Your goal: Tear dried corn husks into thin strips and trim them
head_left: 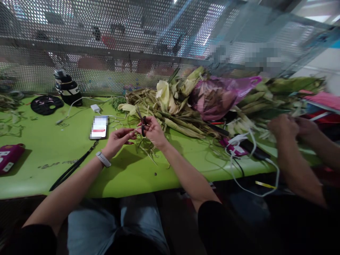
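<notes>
My right hand (152,131) is closed around the dark handles of a pair of scissors (142,123), whose blades point up and away. My left hand (118,140), with a white band at the wrist, pinches a thin strip of leaf (132,132) just left of the scissors. Both hands hover over the green table (53,156) in front of a heap of pale and green leaves (170,106). Cut scraps (146,148) lie under my hands.
A phone (99,127) with a black strap and white charger cable lies left of my hands. A black bottle (66,86) and black disc (46,104) stand at back left, a pink case (10,156) at far left. A pink bag (220,95) rests on the leaves. Another person's hands (289,129) work at right.
</notes>
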`<state>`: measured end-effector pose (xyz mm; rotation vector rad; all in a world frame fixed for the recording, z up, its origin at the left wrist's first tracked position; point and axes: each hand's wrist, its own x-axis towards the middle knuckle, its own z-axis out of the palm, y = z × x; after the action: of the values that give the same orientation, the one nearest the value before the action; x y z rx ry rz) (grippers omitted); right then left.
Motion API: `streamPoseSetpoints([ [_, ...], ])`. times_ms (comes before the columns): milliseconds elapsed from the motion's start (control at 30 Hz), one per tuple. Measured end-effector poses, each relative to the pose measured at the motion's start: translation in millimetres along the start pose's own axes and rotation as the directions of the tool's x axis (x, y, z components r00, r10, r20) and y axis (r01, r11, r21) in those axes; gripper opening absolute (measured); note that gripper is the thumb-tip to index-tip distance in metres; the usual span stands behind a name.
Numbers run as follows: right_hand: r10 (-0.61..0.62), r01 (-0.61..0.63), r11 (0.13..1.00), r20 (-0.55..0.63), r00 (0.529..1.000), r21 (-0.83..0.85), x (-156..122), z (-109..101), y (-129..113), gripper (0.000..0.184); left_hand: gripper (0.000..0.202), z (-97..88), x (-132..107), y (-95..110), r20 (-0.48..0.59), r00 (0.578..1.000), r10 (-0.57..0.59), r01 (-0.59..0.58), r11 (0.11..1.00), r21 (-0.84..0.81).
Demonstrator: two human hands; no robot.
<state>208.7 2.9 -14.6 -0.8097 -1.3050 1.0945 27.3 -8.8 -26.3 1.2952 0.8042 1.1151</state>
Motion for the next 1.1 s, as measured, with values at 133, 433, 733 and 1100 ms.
streamPoseSetpoints([
  [133,-0.008,0.008,1.0,-0.002,1.0,0.013,1.5,-0.8,-2.1,0.05,0.035,0.2,-0.6,3.2,0.006,1.0,-0.001,0.001,1.0,-0.005],
  [433,0.03,-0.03,0.999,0.006,1.0,0.014,0.7,-1.1,-2.9,0.053,0.03,-1.1,-0.1,-1.1,-0.002,1.0,0.014,-0.014,1.0,-0.016],
  [733,0.028,-0.028,1.0,0.013,1.0,-0.014,-1.2,-0.2,-3.7,0.05,0.032,0.0,0.5,-1.4,-0.021,1.0,-0.019,0.018,0.999,-0.028],
  [1100,0.03,-0.031,0.999,0.009,0.999,0.031,-1.6,1.6,-3.8,0.053,0.033,-1.0,-0.7,-1.3,0.007,1.0,0.0,0.0,1.0,0.009],
])
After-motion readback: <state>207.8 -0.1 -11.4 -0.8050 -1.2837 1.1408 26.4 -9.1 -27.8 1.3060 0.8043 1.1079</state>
